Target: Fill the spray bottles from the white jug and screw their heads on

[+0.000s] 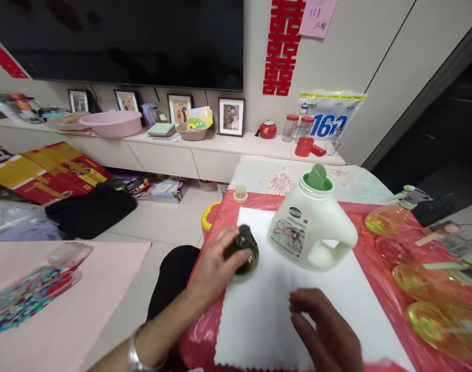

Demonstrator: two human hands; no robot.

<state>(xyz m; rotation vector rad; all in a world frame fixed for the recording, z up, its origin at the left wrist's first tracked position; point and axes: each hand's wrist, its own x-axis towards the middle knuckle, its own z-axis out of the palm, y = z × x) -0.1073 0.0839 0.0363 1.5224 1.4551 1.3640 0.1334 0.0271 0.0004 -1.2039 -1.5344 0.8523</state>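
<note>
On the head cam, the only feed I'm getting out here, the left hand (216,261) is wrapping around a dark green bottle (247,242) at the left edge of a white cloth (267,305). Thumb's crossing the near side, fingers are going round the far side, so I'm guessing that grip is about keeping it steady. Can't tell if the base is fully resting on the cloth, tbh. The big pale jug (298,219) is standing upright further back, handle facing right, with a green scoop-like piece (317,178) sitting in its mouth. It's probably parked there to leave working room up front. Clear spray bottles (389,219) are lining the right side of the red table cover (205,330), likely just out of the way, and a small pale cap (240,194) is sitting near the back left corner.

Pose-wise, the left forearm is reaching up diagonally from the bottom. The right hand (325,328) is hovering a bit blurry over the cloth, fingers loosely curling, thumb apart, pinching nothing I'm seeing.
</note>
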